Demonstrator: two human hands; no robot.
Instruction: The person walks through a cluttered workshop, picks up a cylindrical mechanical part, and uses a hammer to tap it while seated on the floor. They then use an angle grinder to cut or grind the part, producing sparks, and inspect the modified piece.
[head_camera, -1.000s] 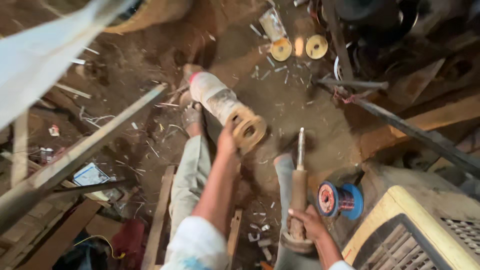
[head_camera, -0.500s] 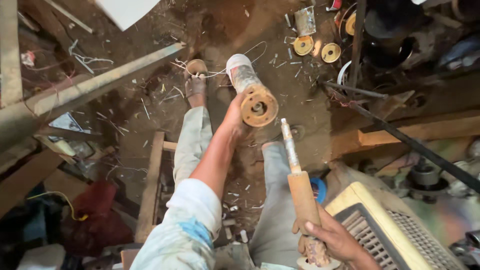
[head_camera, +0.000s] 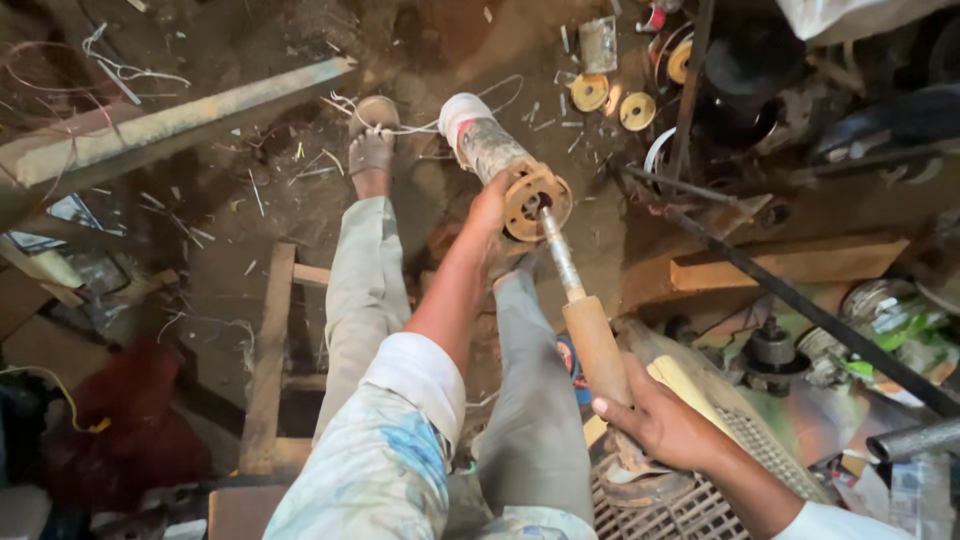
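Head view: a seated person steadies a cylindrical motor core (head_camera: 495, 155) on a dirt workshop floor (head_camera: 260, 190) while driving a long tool into its end.

The legs stretch far across the floor, a wooden frame (head_camera: 268, 350) lying at left and a yellow grated box (head_camera: 690, 500) near right. The core lies tilted at centre, its far end white-wrapped, its near end a copper-coloured disc (head_camera: 535, 200). The left hand (head_camera: 492, 205) grasps the core just beside the disc. The right hand (head_camera: 660, 425) is clenched around the wooden handle (head_camera: 595, 345) of the tool, whose metal shaft (head_camera: 560, 255) meets the disc's centre. Small yellow spools (head_camera: 612, 100) lie far right.
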